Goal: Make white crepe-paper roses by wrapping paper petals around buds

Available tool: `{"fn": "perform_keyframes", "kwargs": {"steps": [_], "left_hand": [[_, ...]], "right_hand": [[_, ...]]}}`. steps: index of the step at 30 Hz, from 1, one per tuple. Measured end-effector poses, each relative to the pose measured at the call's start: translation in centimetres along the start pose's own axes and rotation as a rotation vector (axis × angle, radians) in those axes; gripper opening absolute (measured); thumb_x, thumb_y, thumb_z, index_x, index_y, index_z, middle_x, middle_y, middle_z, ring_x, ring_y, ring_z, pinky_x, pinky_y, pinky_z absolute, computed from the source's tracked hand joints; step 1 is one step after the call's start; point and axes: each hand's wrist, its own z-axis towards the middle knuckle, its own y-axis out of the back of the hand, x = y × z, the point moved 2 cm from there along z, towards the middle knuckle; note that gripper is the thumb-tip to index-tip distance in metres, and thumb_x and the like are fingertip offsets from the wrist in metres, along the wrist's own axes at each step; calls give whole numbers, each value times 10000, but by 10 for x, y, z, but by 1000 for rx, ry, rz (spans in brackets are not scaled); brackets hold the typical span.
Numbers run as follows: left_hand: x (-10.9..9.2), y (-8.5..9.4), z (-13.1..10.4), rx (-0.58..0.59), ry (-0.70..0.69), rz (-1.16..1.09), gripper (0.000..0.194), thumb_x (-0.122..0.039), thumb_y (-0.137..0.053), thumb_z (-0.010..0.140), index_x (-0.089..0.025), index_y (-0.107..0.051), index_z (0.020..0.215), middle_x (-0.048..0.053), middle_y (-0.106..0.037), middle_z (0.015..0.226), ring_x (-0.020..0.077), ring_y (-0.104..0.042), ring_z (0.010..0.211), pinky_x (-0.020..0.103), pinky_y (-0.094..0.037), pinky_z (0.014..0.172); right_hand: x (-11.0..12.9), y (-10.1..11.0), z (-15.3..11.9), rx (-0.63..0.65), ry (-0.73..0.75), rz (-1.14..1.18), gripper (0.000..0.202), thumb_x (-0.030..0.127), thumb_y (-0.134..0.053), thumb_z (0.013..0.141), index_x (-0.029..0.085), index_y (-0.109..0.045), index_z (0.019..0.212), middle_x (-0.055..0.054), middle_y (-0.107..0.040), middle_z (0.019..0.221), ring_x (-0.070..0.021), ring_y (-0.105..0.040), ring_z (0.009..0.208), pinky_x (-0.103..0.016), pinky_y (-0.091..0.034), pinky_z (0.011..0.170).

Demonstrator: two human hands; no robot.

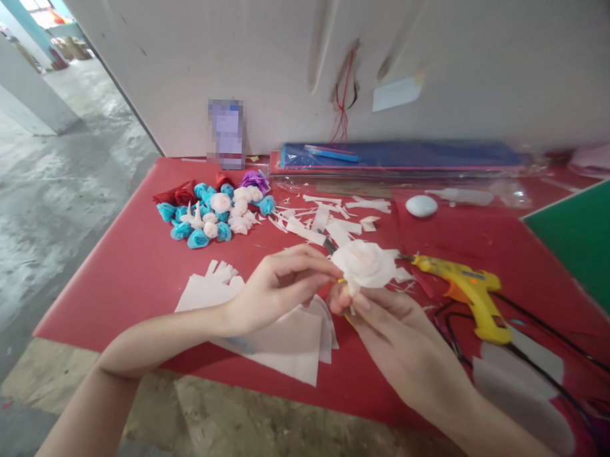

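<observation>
A white paper rose (366, 262) is held up over the middle of the red table, its layered petals facing up. My right hand (389, 318) pinches its narrow base between thumb and fingers. From the left side, my left hand (277, 287) has its fingers bent together, their tips at the edge of the rose near its base. Beneath my left hand lie white cut sheets (291, 348), partly covered by it. Just right of the rose, a yellow glue gun (466, 281) lies on its side, nozzle towards the flower.
A pile of blue, white, red and purple paper flowers (218, 209) sits at the back left. White paper scraps (330, 219) lie behind my hands, near a white egg-shaped object (421, 206). Wrapped blue sheets (402, 155) line the wall. Black cable (545, 370) trails at right.
</observation>
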Motion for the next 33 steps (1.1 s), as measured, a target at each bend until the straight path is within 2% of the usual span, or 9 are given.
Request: {"fn": "perform_keyframes", "kwargs": {"steps": [3, 5, 8, 11, 15, 18, 23, 28, 33], "left_hand": [[0, -4, -1, 63, 58, -166, 109, -74, -554, 734, -126, -626, 671, -7, -551, 672, 58, -578, 574, 172, -516, 579], [2, -6, -1, 125, 129, -285, 67, -154, -614, 724, -123, -638, 669, -3, -578, 645, 87, -612, 576, 211, -546, 615], [5, -8, -1, 187, 213, -375, 146, -273, -685, 676, -133, -654, 649, -1, -608, 587, 104, -619, 541, 233, -561, 600], [5, -8, -2, 183, 225, -429, 128, -255, -703, 656, -142, -664, 612, -1, -626, 587, 99, -618, 532, 218, -559, 574], [2, -9, -3, 169, 181, -423, 118, -209, -700, 654, -138, -665, 567, -4, -606, 570, 98, -603, 504, 237, -553, 559], [2, -7, -4, 82, 93, -289, 92, -132, -697, 620, -158, -663, 539, -18, -588, 580, 80, -565, 513, 231, -533, 565], [5, -4, -5, -57, -67, -123, 149, -32, -666, 568, -180, -679, 564, -17, -573, 646, 83, -542, 640, 194, -492, 600], [9, -3, -6, -117, -136, -58, 98, -85, -665, 586, -180, -687, 581, -7, -556, 640, 92, -519, 620, 220, -486, 590], [11, -6, -8, -133, -136, -82, 117, -65, -685, 583, -179, -677, 560, -17, -546, 642, 75, -517, 608, 203, -473, 597]], "right_hand": [[-1, -1, -1, 42, -75, 53, 134, 351, -638, 733, 269, -687, 639, 3, -638, 660, -156, -591, 700, -282, -480, 681], [1, -4, 0, 81, -142, 121, 151, 360, -658, 705, 250, -680, 603, 1, -613, 605, -152, -575, 646, -286, -482, 645], [3, -9, 0, 131, -199, 203, 171, 361, -681, 679, 234, -672, 564, 8, -584, 546, -134, -549, 600, -265, -473, 624], [1, -10, -1, 171, -180, 211, 169, 348, -668, 700, 242, -681, 570, 13, -583, 539, -121, -539, 586, -251, -459, 613], [-3, -4, -3, 174, -22, 62, 117, 352, -635, 741, 312, -701, 654, 34, -619, 579, -118, -561, 609, -251, -448, 612], [2, -3, -2, 154, 139, -229, 143, 339, -595, 778, 320, -712, 698, 19, -641, 617, -130, -556, 566, -261, -436, 544], [20, -10, -3, 5, 471, -583, 164, 247, -585, 786, 335, -706, 721, 9, -626, 607, -160, -568, 581, -271, -447, 531], [17, -12, -5, -119, 556, -722, 142, 218, -576, 787, 303, -678, 738, 7, -619, 599, -168, -585, 593, -271, -469, 543], [14, -12, -4, -85, 649, -753, 136, 152, -570, 780, 247, -623, 699, 27, -621, 600, -141, -594, 574, -229, -486, 526]]}}
